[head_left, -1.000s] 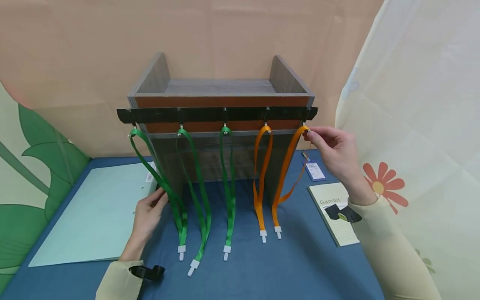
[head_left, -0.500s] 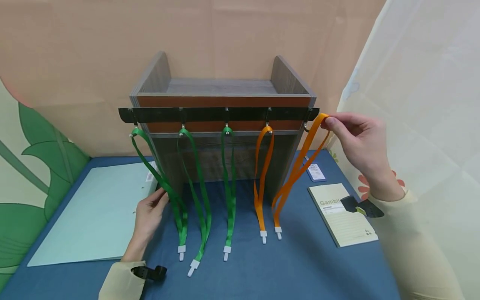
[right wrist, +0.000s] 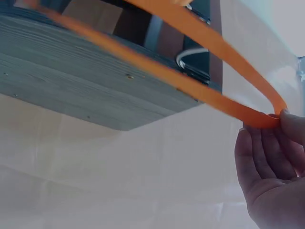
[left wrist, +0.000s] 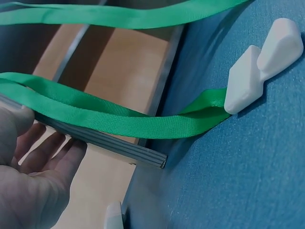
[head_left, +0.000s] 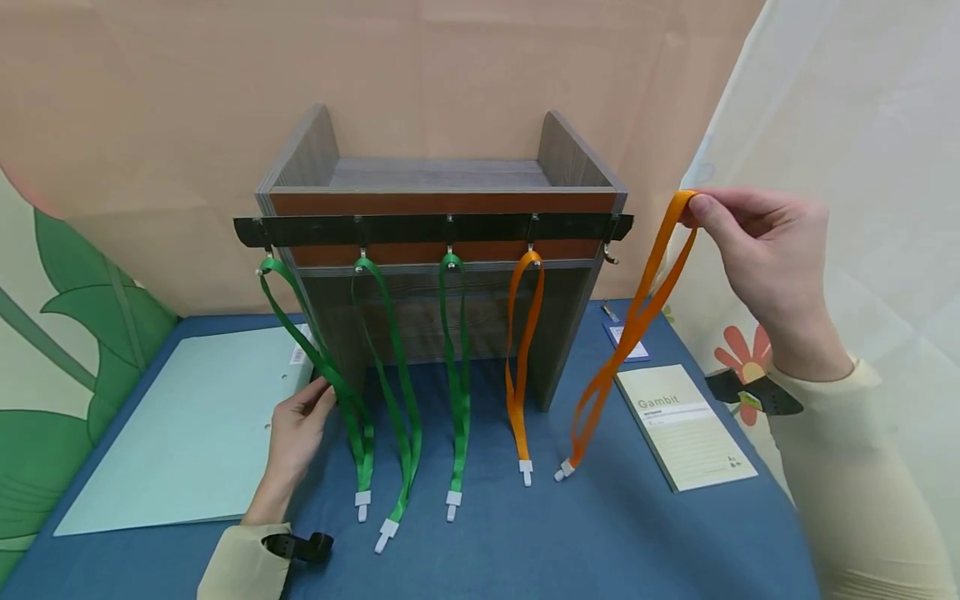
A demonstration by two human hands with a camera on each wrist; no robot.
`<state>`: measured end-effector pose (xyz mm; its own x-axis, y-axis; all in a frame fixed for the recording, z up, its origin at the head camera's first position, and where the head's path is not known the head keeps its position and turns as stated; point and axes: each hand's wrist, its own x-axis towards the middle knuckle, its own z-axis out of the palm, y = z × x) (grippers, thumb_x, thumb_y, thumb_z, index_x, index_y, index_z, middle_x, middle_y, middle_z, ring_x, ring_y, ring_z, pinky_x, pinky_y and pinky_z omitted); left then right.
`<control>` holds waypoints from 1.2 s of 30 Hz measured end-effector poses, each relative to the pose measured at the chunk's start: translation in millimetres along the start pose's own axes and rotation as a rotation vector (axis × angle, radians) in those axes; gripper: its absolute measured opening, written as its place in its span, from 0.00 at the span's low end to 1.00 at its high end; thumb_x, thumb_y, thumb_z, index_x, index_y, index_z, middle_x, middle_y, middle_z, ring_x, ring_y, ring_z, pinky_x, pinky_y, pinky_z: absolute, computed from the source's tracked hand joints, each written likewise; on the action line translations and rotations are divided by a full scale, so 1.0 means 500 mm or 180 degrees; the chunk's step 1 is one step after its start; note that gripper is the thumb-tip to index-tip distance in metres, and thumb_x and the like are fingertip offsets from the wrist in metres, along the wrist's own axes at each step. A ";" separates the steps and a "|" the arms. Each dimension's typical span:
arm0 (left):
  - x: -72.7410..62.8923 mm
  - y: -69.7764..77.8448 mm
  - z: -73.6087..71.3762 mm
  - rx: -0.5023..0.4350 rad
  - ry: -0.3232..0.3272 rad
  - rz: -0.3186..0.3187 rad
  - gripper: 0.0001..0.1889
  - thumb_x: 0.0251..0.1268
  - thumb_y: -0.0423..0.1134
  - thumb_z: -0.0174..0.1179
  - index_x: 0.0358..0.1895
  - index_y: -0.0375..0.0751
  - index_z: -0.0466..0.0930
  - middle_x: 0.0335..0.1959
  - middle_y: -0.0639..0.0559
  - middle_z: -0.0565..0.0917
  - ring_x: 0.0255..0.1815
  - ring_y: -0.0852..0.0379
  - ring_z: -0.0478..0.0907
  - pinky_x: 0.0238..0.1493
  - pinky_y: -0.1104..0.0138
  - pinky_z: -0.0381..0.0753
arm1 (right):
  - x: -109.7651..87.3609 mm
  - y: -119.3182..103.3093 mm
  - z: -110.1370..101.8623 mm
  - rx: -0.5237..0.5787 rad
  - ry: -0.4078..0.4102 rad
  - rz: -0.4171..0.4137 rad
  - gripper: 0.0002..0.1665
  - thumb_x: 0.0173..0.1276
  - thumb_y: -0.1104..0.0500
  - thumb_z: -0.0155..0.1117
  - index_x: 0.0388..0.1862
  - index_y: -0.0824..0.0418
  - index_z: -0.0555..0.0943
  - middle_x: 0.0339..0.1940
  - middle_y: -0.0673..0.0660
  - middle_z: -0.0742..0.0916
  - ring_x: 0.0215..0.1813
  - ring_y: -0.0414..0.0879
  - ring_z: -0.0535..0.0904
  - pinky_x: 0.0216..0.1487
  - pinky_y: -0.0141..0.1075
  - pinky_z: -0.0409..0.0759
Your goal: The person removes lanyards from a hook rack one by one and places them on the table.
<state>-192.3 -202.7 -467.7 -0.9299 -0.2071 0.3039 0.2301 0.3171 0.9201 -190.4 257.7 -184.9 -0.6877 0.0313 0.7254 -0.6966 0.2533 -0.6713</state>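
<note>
My right hand (head_left: 776,258) pinches the loop of an orange lanyard (head_left: 637,325) between thumb and fingertips. The strap hangs slanting down to a white clip (head_left: 565,470) over the blue cloth. In the right wrist view the right hand (right wrist: 276,167) holds the strap at its bend, beside the wooden shelf unit (right wrist: 95,76). My left hand (head_left: 296,429) is at the unit's left side panel, its thumb and fingers on the panel's front edge (left wrist: 119,145). Green lanyards (head_left: 320,358) hang from hooks nearby, one crossing in front of that panel. Another orange lanyard (head_left: 519,392) hangs from the fourth hook.
A black hook rail (head_left: 405,227) runs across the unit's front; its rightmost hook (head_left: 610,255) is bare. At right lie a notebook (head_left: 686,433) and a blue-edged card (head_left: 633,348). A pale green folder (head_left: 180,425) lies at left on the blue cloth (head_left: 495,550).
The right hand has taken the orange lanyard off the rightmost hook and moved it up and right; its clip now swings out to the right. The left hand stays at the panel.
</note>
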 end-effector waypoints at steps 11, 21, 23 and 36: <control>-0.004 0.017 -0.003 0.0068 -0.0003 -0.0009 0.16 0.72 0.38 0.54 0.58 0.34 0.78 0.50 0.40 0.82 0.40 0.66 0.79 0.41 0.78 0.76 | 0.044 0.001 -0.024 0.0287 0.0249 0.0069 0.13 0.59 0.68 0.69 0.38 0.79 0.83 0.29 0.62 0.87 0.30 0.48 0.82 0.46 0.32 0.78; 0.000 -0.003 0.002 -0.0016 0.0023 -0.0015 0.17 0.71 0.39 0.55 0.58 0.36 0.79 0.50 0.41 0.81 0.42 0.67 0.78 0.42 0.77 0.76 | 0.098 0.044 -0.047 0.0412 0.0429 0.0295 0.12 0.59 0.67 0.69 0.37 0.78 0.83 0.28 0.62 0.87 0.30 0.49 0.82 0.43 0.32 0.79; -0.001 -0.003 0.002 -0.0008 0.0023 -0.0024 0.17 0.71 0.39 0.55 0.58 0.36 0.79 0.51 0.42 0.81 0.42 0.68 0.78 0.42 0.77 0.76 | 0.111 0.054 -0.053 0.0457 0.0524 0.0340 0.11 0.59 0.68 0.69 0.36 0.78 0.84 0.28 0.62 0.87 0.30 0.50 0.82 0.43 0.32 0.79; -0.004 0.003 -0.005 0.0019 -0.0014 -0.0011 0.16 0.71 0.38 0.55 0.57 0.35 0.79 0.49 0.41 0.82 0.40 0.67 0.79 0.41 0.77 0.76 | 0.172 0.102 -0.058 0.0276 0.1002 0.0399 0.06 0.61 0.69 0.65 0.31 0.73 0.86 0.24 0.59 0.86 0.28 0.47 0.81 0.41 0.30 0.78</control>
<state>-189.4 -204.0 -466.5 -0.9319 -0.2042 0.2998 0.2253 0.3220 0.9196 -279.3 301.3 -152.3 -0.6814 0.3570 0.6389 -0.6349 0.1459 -0.7587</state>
